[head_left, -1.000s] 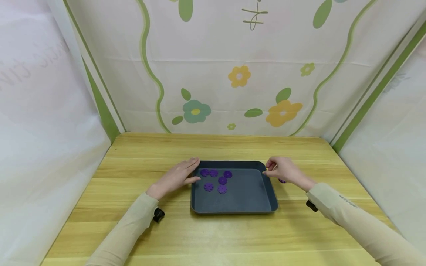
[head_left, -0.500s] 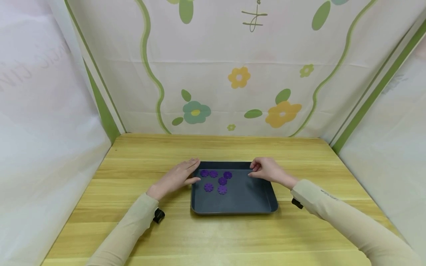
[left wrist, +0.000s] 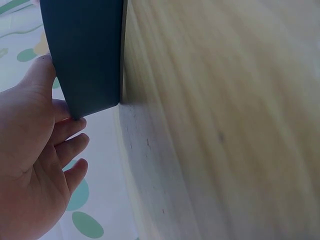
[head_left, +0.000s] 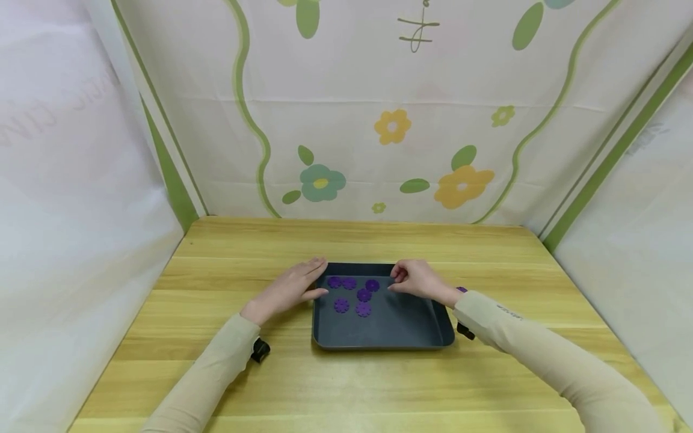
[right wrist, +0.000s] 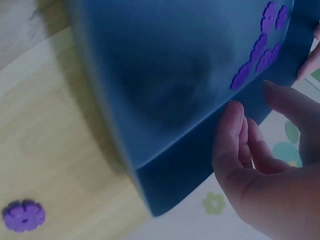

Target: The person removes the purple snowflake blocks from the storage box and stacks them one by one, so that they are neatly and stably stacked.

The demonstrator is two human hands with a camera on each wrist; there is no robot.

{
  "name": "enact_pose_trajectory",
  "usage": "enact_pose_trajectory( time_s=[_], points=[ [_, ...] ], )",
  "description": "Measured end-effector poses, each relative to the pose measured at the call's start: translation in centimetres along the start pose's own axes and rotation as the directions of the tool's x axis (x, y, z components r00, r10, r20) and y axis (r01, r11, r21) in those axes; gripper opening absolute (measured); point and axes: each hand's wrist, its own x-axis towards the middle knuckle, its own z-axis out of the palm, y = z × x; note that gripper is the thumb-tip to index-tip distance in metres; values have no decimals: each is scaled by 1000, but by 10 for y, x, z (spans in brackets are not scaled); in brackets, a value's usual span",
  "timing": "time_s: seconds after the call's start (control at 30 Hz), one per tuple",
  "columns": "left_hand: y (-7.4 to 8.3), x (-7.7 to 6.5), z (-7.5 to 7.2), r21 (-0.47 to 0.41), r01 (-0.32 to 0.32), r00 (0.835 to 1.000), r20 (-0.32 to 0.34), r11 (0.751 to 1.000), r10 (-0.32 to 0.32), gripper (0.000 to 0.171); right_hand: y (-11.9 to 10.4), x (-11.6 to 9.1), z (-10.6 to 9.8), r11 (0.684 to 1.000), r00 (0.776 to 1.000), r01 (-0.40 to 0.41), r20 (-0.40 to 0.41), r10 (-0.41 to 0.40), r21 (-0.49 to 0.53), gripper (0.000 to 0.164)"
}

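Head view: your left hand [head_left: 287, 293], fingers extended, touches the back-left corner of the tray [head_left: 400, 328]; your right hand [head_left: 421, 280], grasping nothing, hovers over its back part. Six purple discs [head_left: 364, 295] lie in its left half, at least one more disc [right wrist: 24, 217] beyond its right side.

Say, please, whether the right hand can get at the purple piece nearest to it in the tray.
Likely yes: the right hand looks empty over the tray, the purple piece lies uncovered, and nothing seems to stand between them.
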Motion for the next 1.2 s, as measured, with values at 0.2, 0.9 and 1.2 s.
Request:
enact_pose_trajectory(
  time_s=[0.2,0.9,1.2],
  points=[
    [-3,1,3,7,-6,1000,-6,1000,6,70,-2,6,10,1000,1000,-5,4,5,30,26],
    [1,1,0,22,-17,1000,-9,1000,17,70,-2,14,36,999,999,-28,-28,29,39,26],
    [0,1,0,4,-4,1000,-2,1000,4,69,-1,20,40,999,999,-20,-43,21,30,29]
  ],
)
